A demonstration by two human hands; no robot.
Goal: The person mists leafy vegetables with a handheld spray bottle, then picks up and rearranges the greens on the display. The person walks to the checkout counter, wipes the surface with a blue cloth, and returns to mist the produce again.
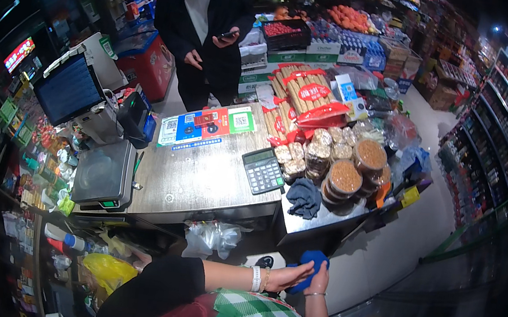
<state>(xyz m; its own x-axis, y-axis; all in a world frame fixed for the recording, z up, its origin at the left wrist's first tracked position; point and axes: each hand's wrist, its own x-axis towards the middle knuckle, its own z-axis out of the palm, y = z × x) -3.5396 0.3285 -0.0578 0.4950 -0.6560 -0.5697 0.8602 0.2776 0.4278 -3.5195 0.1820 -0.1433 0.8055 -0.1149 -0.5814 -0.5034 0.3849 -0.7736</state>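
A bunched blue cloth (311, 258) is between my two hands, beyond the right end of the counter. My left hand (290, 276), with a white watch and a bracelet on its wrist, presses against the cloth with fingers stretched along it. From the other side my right hand (319, 281), with a thin bangle, grips the same cloth. Part of the cloth is hidden behind the fingers. On the steel side table (296, 223) just beyond lies a dark grey rag (303, 198). A desk calculator (263, 171) rests on the wooden counter (200, 176) beside it.
Across the counter stands a person (205, 31) holding a phone (227, 35). A weighing scale (106, 172) and a monitor (71, 91) occupy the left side. Stacked tubs (346, 176) and bagged snack sticks (311, 90) crowd the right. Plastic bags (214, 238) hang below the counter.
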